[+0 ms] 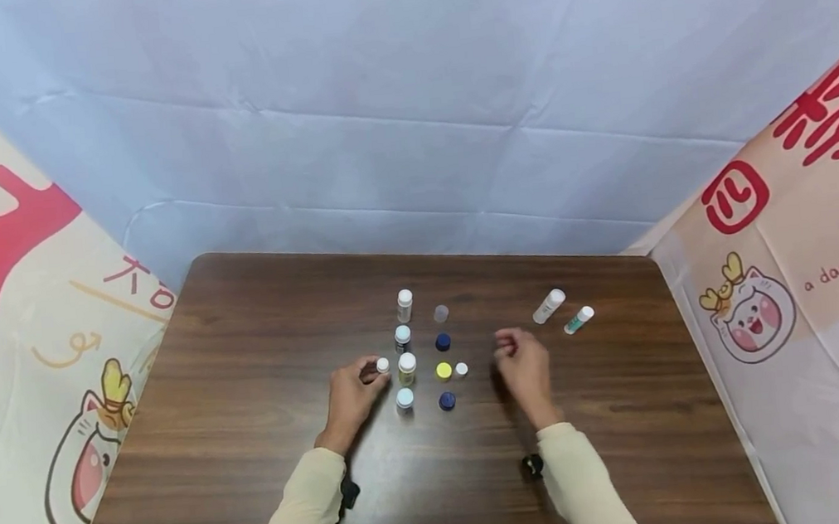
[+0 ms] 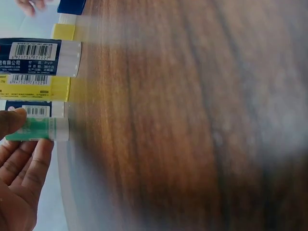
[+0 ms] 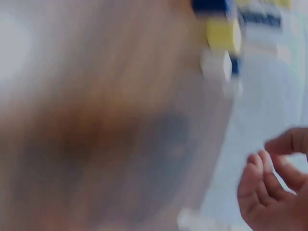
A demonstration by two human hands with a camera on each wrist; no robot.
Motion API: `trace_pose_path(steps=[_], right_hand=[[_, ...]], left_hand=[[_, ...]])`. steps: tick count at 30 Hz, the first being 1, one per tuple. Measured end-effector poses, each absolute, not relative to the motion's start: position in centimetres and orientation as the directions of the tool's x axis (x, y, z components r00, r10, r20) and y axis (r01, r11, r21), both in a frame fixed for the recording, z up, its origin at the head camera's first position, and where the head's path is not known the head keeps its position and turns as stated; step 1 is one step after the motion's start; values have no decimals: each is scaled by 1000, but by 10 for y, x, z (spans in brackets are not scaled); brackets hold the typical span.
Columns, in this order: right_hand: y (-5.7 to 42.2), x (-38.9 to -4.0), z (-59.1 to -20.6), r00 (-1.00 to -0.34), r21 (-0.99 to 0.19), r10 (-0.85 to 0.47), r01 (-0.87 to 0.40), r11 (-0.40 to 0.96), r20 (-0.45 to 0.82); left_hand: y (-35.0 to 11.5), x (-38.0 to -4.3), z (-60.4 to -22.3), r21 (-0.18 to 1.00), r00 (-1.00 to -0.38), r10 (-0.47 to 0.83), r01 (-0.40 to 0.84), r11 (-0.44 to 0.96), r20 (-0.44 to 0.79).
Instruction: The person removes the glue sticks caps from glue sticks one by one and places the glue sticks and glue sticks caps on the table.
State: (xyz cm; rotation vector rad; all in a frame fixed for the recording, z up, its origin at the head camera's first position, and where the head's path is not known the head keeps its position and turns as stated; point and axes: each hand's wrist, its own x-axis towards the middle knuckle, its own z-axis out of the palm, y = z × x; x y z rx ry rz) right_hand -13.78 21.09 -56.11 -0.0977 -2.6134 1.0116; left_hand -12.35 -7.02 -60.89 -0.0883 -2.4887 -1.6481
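Observation:
My left hand (image 1: 352, 397) pinches a green glue stick (image 2: 38, 129) with a white top between thumb and fingers. The stick is upright, its clear base at the wood tabletop. Close beside it stands a row of white-topped glue sticks, including a yellow one (image 2: 33, 87) and a dark blue one (image 2: 33, 57). To the right of the row, my right hand (image 1: 525, 369) is over the table with its fingers loosely bent and nothing visible in them. Between the hands sit a small white cap (image 1: 462, 369) and a yellow cap (image 1: 444, 370).
Two dark blue caps (image 1: 442, 341) and a translucent cap (image 1: 441, 314) continue the line of caps. Farther right are a white glue stick (image 1: 548, 307) and another with a green label (image 1: 578, 320). Printed cloth hangs around the wooden table (image 1: 244, 311).

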Motion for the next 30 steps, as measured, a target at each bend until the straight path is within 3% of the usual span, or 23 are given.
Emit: trace_pose_path(steps=[4,7,10,16,25,30], right_hand=[[256,-154,-542,-827,-608,346,6,794,443],[291,-163,-532,-784,-601,459,140,787,418],[317,-167,-528,-804,-588,506,254,768,313],[333,-169,-533,-860,-623,476,272,734,184],[330,-175,-545,-878,-499,356,163,851,320],[329,-175,-551,-880,-493,330,132,860,341]], left_hand=[[-69,-124,-610,913,-984,-43,142,383,171],[-69,-124,-609,913,-985,-35,142,383,168],[-69,-124,-609,913,-986,-24,141,384,163],[-72,-126,-610,906,-985,-15,153,394,173],[-72,-126,-612,896,-981,-5,175,409,193],[-73,-126,-611,897,-982,-6,170,407,189]])
